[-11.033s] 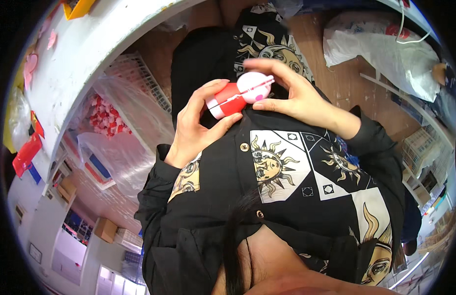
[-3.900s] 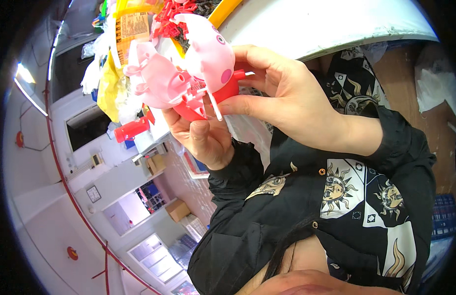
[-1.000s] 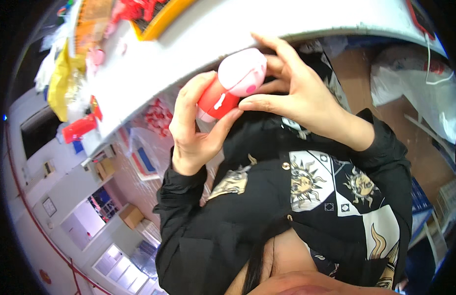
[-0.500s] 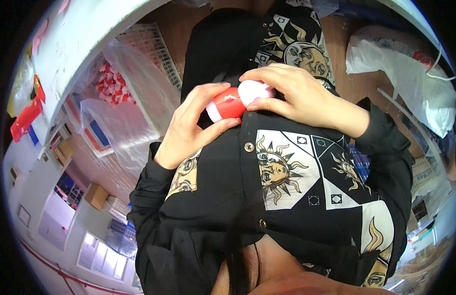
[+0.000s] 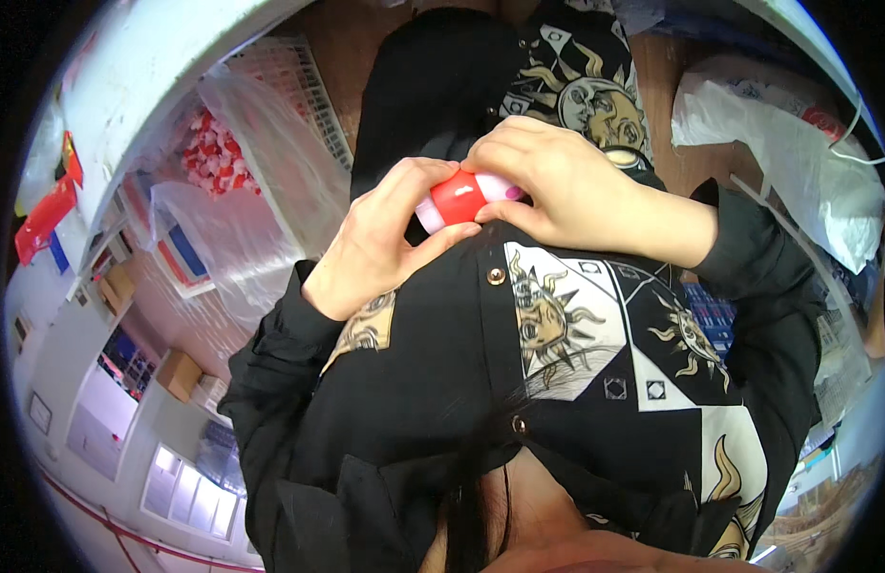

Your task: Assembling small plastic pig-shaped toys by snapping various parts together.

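Observation:
Between both hands, above my lap, is a small rounded plastic piece point(image 5: 458, 198), red in the middle with pale pink ends. My left hand point(image 5: 385, 220) grips its left pink end, thumb below and fingers above. Around the right end my right hand point(image 5: 547, 181) is closed, its thumb at the lower side and its fingertips along the top. A darker pink patch shows near the right thumb. The fingers cover parts of both ends, so the exact kind of object cannot be made out.
To the left, an open clear plastic bag point(image 5: 256, 239) contains many small red and pink pieces point(image 5: 216, 158). A white plastic crate point(image 5: 313, 100) lies beyond it. A white table edge point(image 5: 175, 72) curves along the upper left. At the right lies a large white plastic bag point(image 5: 748, 124).
The piece has turned in my hands: its red band now shows a smooth face, and the round pink end has tipped away. My right fingers have closed further around it.

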`<state>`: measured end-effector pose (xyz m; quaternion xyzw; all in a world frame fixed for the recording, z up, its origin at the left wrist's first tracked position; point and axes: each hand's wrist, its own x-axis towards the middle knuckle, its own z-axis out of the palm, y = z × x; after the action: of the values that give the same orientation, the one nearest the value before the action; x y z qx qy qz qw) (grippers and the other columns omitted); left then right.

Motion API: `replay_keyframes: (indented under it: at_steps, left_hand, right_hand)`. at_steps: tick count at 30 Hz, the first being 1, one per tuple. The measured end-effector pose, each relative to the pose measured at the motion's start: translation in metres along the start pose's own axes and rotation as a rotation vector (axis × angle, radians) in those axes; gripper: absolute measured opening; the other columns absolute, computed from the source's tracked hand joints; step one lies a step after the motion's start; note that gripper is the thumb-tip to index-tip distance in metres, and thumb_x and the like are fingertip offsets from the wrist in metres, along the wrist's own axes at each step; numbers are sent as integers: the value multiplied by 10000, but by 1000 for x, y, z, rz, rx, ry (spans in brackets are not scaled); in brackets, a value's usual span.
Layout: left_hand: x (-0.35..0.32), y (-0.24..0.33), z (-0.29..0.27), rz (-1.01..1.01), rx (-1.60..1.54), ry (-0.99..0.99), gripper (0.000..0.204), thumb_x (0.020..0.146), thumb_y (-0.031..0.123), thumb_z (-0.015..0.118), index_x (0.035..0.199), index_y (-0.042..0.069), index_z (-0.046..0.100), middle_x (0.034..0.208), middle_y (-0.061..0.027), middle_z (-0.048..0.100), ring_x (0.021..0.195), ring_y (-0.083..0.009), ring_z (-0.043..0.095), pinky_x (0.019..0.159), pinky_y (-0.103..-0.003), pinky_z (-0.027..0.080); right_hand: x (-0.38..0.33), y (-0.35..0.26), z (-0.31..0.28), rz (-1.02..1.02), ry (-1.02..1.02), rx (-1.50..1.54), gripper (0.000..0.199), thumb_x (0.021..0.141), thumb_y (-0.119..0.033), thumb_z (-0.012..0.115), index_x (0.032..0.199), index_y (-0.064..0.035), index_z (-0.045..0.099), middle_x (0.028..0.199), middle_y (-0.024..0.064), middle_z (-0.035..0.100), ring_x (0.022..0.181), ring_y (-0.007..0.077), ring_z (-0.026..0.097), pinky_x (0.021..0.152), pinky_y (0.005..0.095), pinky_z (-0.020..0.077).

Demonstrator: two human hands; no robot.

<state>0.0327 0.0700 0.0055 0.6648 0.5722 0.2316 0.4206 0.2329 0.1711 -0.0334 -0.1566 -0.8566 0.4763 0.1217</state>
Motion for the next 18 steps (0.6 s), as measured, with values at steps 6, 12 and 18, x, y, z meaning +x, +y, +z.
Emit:
replay_keyframes:
  at_steps: [6, 12, 18]
  left_hand:
    - [11, -12, 18, -340, -1197, 234, 332, 900, 68, 610, 1188, 22, 451, 1213, -127, 536, 1102, -190, 559, 934, -330, 479]
    - [40, 6, 39, -306, -1396, 191, 362, 931, 150, 574, 1229, 22, 413, 1249, -154, 511, 1125, -250, 566, 958, -446, 470]
    - [50, -1, 39, -306, -1173, 150, 365, 904, 92, 627, 1224, -12, 486, 1147, -118, 591, 1026, -160, 605, 878, -308, 504]
  right_hand:
    - [8, 10, -12, 355, 366, 1364, 511, 958, -313, 544, 1339, -1, 406, 1247, 149, 545, 1167, 226, 544, 1039, 343, 395]
    - [22, 2, -8, 337, 596, 1364, 498, 995, -401, 428, 1267, 12, 477, 1261, 188, 555, 1103, 252, 595, 970, 351, 460]
    - [26, 18, 5, 256, 642, 1208, 390, 1002, -328, 448, 1165, 15, 533, 1137, 162, 624, 975, 194, 638, 867, 316, 511]
